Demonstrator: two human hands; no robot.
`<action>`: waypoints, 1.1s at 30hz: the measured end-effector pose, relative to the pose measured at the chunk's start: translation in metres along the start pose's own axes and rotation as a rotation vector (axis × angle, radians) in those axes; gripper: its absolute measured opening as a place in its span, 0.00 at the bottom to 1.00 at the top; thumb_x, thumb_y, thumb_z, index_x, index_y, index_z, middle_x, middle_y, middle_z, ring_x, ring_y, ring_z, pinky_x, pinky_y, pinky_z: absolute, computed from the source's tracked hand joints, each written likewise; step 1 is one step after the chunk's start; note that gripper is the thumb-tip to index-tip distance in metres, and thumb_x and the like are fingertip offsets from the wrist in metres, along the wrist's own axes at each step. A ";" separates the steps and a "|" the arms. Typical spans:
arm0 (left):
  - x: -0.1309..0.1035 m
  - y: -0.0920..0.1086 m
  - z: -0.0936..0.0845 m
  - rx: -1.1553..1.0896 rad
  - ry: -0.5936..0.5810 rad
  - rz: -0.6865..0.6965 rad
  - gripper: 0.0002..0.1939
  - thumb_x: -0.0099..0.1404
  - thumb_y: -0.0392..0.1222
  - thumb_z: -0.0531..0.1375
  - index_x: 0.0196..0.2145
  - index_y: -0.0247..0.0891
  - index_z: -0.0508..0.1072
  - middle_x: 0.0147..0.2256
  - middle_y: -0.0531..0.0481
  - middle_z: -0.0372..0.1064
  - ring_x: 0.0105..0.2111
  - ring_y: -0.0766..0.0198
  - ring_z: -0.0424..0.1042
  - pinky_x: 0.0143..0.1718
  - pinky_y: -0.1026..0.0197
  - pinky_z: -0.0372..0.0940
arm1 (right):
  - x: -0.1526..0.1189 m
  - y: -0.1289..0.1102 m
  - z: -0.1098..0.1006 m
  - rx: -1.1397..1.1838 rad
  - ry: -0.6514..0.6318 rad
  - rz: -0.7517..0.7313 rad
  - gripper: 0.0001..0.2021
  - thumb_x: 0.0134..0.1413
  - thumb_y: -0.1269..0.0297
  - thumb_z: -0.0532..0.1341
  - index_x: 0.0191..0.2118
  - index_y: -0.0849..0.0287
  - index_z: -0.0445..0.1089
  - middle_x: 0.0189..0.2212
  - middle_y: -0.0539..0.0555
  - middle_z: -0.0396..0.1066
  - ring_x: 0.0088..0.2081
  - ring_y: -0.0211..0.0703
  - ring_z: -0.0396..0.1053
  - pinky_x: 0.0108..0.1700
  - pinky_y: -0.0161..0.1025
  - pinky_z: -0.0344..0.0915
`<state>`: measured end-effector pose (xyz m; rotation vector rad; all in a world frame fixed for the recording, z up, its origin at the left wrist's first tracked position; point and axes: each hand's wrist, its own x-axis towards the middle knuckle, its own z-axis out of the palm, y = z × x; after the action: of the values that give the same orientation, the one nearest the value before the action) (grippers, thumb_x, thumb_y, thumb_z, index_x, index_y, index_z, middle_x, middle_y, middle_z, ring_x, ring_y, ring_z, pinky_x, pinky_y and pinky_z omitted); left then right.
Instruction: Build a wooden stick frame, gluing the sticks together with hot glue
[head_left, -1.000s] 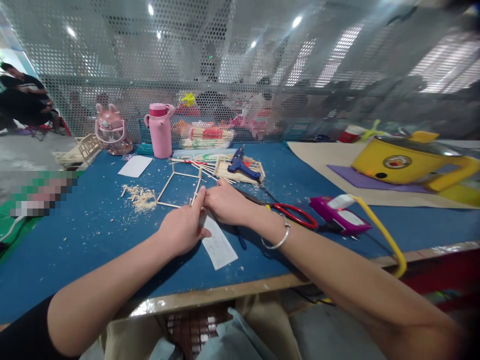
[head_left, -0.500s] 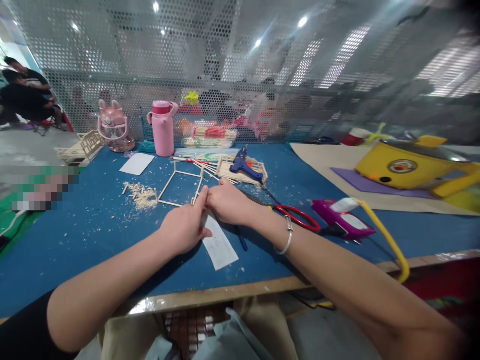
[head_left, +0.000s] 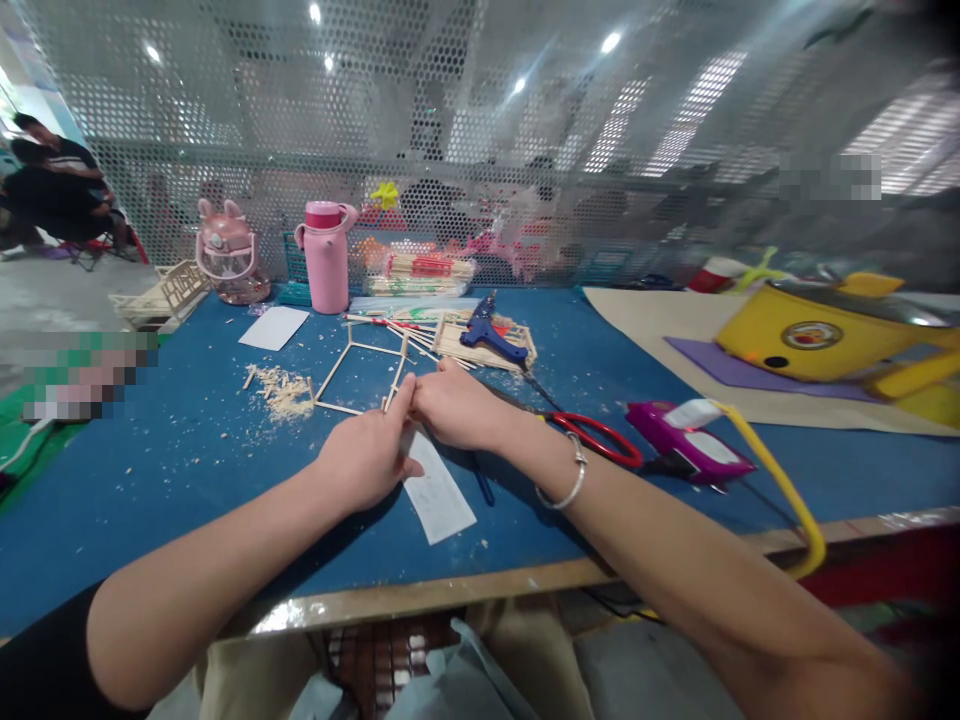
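Observation:
A square frame of thin wooden sticks (head_left: 336,408) lies on the blue table, with short upright pieces at its corners. At its near right corner, my left hand (head_left: 365,455) is closed, its index finger stretched against my right hand (head_left: 459,405). The right hand's fingers are bent and pressed together. Whatever the two hands pinch is hidden behind the fingers. A white paper strip (head_left: 441,497) lies partly under my hands. Beyond them a blue glue gun (head_left: 489,335) rests on a bundle of sticks (head_left: 450,350). Red-handled scissors (head_left: 596,440) are by my right wrist.
Wood shavings (head_left: 286,392) are heaped left of the frame. A pink bottle (head_left: 328,260) and a rabbit-eared bottle (head_left: 231,260) stand at the back. On the right are a purple tool (head_left: 694,445) with a yellow cord and a yellow pot (head_left: 795,330). Perforated metal screening (head_left: 262,110) rises behind.
Both hands stay at the frame's corner with almost the same grip. The view has shifted very slightly.

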<state>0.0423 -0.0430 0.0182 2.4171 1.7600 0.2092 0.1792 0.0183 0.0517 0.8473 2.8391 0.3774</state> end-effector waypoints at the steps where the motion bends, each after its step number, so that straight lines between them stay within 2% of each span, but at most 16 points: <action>1: 0.000 0.000 0.000 -0.002 0.000 0.000 0.48 0.57 0.48 0.59 0.62 0.34 0.30 0.43 0.36 0.70 0.41 0.50 0.71 0.35 0.57 0.62 | 0.000 0.000 0.000 0.001 0.004 -0.003 0.11 0.50 0.73 0.51 0.29 0.64 0.71 0.30 0.60 0.73 0.32 0.44 0.66 0.32 0.40 0.43; 8: 0.000 0.001 -0.003 0.003 -0.005 -0.001 0.48 0.57 0.48 0.59 0.62 0.33 0.30 0.42 0.36 0.70 0.40 0.49 0.71 0.35 0.57 0.63 | -0.001 -0.001 0.004 0.034 0.062 0.026 0.11 0.51 0.73 0.51 0.29 0.65 0.71 0.30 0.60 0.72 0.31 0.44 0.66 0.33 0.41 0.46; 11: -0.001 0.001 -0.002 -0.022 0.007 0.003 0.48 0.56 0.47 0.60 0.62 0.34 0.31 0.42 0.37 0.71 0.41 0.50 0.71 0.36 0.58 0.63 | -0.006 0.003 0.005 0.165 0.056 -0.016 0.10 0.50 0.73 0.53 0.27 0.64 0.71 0.27 0.58 0.71 0.31 0.42 0.65 0.35 0.40 0.49; 14: -0.003 -0.002 0.001 -0.111 0.039 0.009 0.46 0.55 0.46 0.61 0.62 0.37 0.36 0.41 0.40 0.72 0.41 0.51 0.71 0.37 0.57 0.63 | -0.013 0.010 0.006 0.532 0.174 -0.012 0.08 0.50 0.72 0.54 0.29 0.64 0.70 0.28 0.55 0.70 0.31 0.38 0.64 0.36 0.36 0.54; 16: -0.004 -0.004 0.002 -0.245 0.120 0.016 0.42 0.54 0.46 0.61 0.60 0.39 0.44 0.43 0.42 0.71 0.42 0.53 0.71 0.38 0.58 0.63 | -0.017 0.014 0.009 0.851 0.275 0.014 0.07 0.51 0.69 0.54 0.30 0.64 0.69 0.27 0.52 0.68 0.29 0.36 0.62 0.34 0.34 0.56; 18: -0.004 -0.005 0.001 -0.444 0.243 0.019 0.30 0.56 0.47 0.60 0.54 0.39 0.58 0.42 0.44 0.71 0.41 0.57 0.71 0.38 0.60 0.63 | -0.017 0.016 0.011 1.119 0.312 0.036 0.09 0.51 0.64 0.55 0.29 0.64 0.67 0.24 0.50 0.65 0.27 0.34 0.59 0.32 0.33 0.56; 20: -0.004 -0.005 -0.002 -0.682 0.304 -0.006 0.16 0.58 0.49 0.57 0.41 0.36 0.68 0.35 0.47 0.72 0.35 0.62 0.71 0.34 0.63 0.63 | -0.016 0.016 0.013 1.282 0.312 0.045 0.11 0.49 0.60 0.57 0.28 0.64 0.66 0.22 0.48 0.62 0.25 0.33 0.57 0.30 0.33 0.55; 22: -0.004 -0.004 -0.006 -0.927 0.234 -0.050 0.16 0.60 0.51 0.54 0.30 0.34 0.69 0.27 0.49 0.71 0.27 0.66 0.69 0.28 0.64 0.62 | -0.015 0.013 0.014 1.349 0.328 0.034 0.12 0.48 0.58 0.58 0.27 0.64 0.66 0.22 0.48 0.62 0.25 0.33 0.56 0.30 0.33 0.55; 24: -0.003 -0.002 -0.009 -1.134 0.109 -0.092 0.18 0.59 0.53 0.54 0.25 0.33 0.69 0.23 0.50 0.70 0.23 0.68 0.66 0.26 0.65 0.61 | -0.015 0.009 0.012 1.341 0.367 0.014 0.11 0.48 0.59 0.58 0.27 0.64 0.67 0.23 0.49 0.63 0.27 0.33 0.58 0.31 0.33 0.56; 27: -0.002 -0.001 -0.008 -1.363 -0.001 -0.133 0.18 0.55 0.54 0.59 0.25 0.32 0.69 0.24 0.49 0.70 0.23 0.70 0.66 0.26 0.66 0.61 | -0.016 0.006 0.009 1.272 0.422 -0.014 0.09 0.49 0.63 0.58 0.27 0.64 0.69 0.24 0.50 0.65 0.28 0.34 0.60 0.34 0.34 0.57; 30: -0.001 -0.003 -0.005 -1.521 -0.043 -0.116 0.20 0.52 0.55 0.61 0.29 0.32 0.70 0.26 0.47 0.71 0.26 0.68 0.69 0.30 0.64 0.63 | -0.017 0.007 0.009 1.291 0.455 -0.007 0.08 0.49 0.63 0.58 0.27 0.63 0.69 0.25 0.51 0.66 0.29 0.34 0.62 0.35 0.34 0.59; 33: -0.002 -0.006 -0.004 -1.578 -0.059 -0.076 0.18 0.55 0.53 0.60 0.31 0.32 0.70 0.28 0.46 0.71 0.28 0.66 0.70 0.32 0.62 0.64 | -0.017 0.009 0.013 1.370 0.462 0.018 0.10 0.49 0.61 0.59 0.28 0.63 0.68 0.26 0.51 0.67 0.29 0.34 0.63 0.34 0.34 0.60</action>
<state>0.0351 -0.0431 0.0211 1.1330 0.8859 1.0052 0.2005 0.0183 0.0429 0.9681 3.2196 -1.7592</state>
